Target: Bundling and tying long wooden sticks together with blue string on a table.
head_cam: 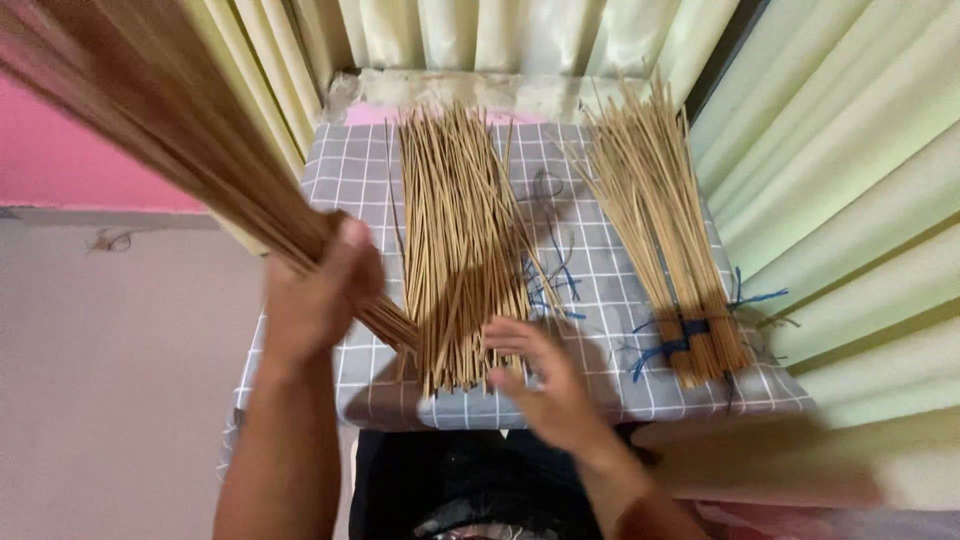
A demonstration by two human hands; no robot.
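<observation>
Though blurred, the held stick bundle (150, 130) looks light, stiff and brittle, fanning far-left; it seems best gripped near its butt end, where the left hand (318, 290) clenches it. The right hand (545, 385), fingers spread and released, hovers over the loose stick pile (460, 240) on the checked cloth (350, 170); a tied bundle (670, 240) lies right.

A single head-worn view is provided, aimed steeply downward and forward from close range over the checked cloth (350, 170), with the curtains (850, 180) taken in behind and at the right and a pink wall (60, 160) at the left.
</observation>
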